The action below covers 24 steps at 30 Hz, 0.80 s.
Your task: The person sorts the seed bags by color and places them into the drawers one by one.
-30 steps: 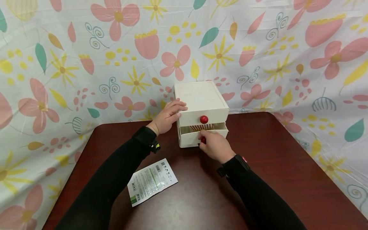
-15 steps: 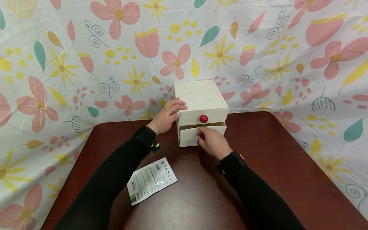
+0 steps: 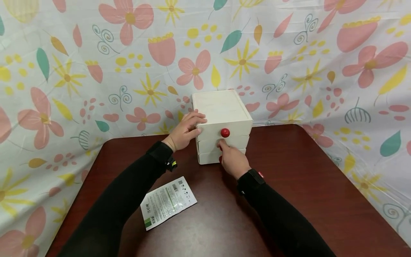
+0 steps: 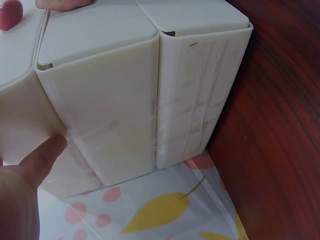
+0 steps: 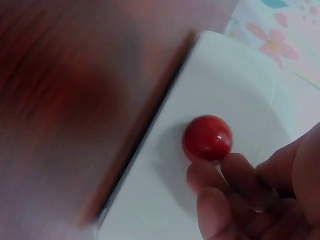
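Note:
A small white drawer cabinet [image 3: 221, 107] stands on the table, its drawer fronts flush. My left hand [image 3: 183, 134] rests on its upper left edge, fingers over the top. The left wrist view shows my thumb [image 4: 42, 160] pressed to the cabinet's side. My right hand [image 3: 234, 160] is at the middle drawer [image 3: 208, 145], fingers curled at its knob, which the hand mostly covers. On the top drawer a red knob [image 3: 225, 132] is plain to see. Another red knob [image 5: 207, 138] shows in the right wrist view, beside my curled fingers [image 5: 212, 212].
A white printed packet [image 3: 168, 202] with a green corner lies on the dark brown table [image 3: 205, 235], nearer me and left of the cabinet. Flower-patterned cloth [image 3: 128, 82] hangs right behind the cabinet.
The middle drawer has slid back into the cabinet, pushed by my right hand, and the striped thing seen inside is now hidden. My left hand has stayed on the cabinet.

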Each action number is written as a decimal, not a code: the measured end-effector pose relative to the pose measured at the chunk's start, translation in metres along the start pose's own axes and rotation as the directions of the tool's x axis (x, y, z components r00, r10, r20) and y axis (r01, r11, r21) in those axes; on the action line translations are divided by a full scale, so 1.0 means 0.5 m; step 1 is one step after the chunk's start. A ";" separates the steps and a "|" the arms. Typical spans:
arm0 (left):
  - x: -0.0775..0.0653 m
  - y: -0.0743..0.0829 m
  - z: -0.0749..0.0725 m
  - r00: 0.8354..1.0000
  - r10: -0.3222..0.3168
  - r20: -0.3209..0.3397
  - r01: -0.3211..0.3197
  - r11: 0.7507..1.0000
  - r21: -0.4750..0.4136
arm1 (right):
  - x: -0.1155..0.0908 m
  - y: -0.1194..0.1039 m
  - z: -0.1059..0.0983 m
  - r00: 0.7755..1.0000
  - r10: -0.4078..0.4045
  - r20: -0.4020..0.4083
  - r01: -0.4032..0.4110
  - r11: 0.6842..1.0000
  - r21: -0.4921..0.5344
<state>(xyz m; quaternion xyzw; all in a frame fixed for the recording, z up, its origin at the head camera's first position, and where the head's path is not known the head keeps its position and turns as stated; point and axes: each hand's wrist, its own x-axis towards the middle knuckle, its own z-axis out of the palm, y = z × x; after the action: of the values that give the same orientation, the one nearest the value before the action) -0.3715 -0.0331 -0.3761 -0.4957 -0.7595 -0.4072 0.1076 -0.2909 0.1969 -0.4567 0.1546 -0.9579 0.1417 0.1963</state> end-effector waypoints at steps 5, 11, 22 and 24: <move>0.001 -0.001 0.004 1.000 -0.007 0.000 0.007 1.000 -0.012 | -0.002 0.003 0.006 1.000 -0.001 -0.007 0.001 1.000 -0.021; -0.001 -0.002 0.007 0.999 -0.032 -0.007 0.031 0.999 -0.004 | -0.001 0.003 0.007 1.000 -0.005 0.004 0.005 1.000 -0.008; -0.001 -0.002 0.013 0.998 -0.008 -0.057 0.009 1.000 0.016 | -0.011 -0.002 0.014 0.999 -0.029 -0.017 0.029 0.999 -0.027; 0.001 0.000 0.012 0.998 -0.004 -0.059 0.005 1.000 0.016 | -0.011 -0.003 0.013 0.999 -0.027 -0.024 0.026 0.999 -0.034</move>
<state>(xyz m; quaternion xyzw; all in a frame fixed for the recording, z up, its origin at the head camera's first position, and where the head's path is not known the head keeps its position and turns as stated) -0.3703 -0.0284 -0.3797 -0.4808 -0.7604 -0.4158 0.1333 -0.2879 0.1946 -0.4644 0.1623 -0.9555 0.1250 0.2123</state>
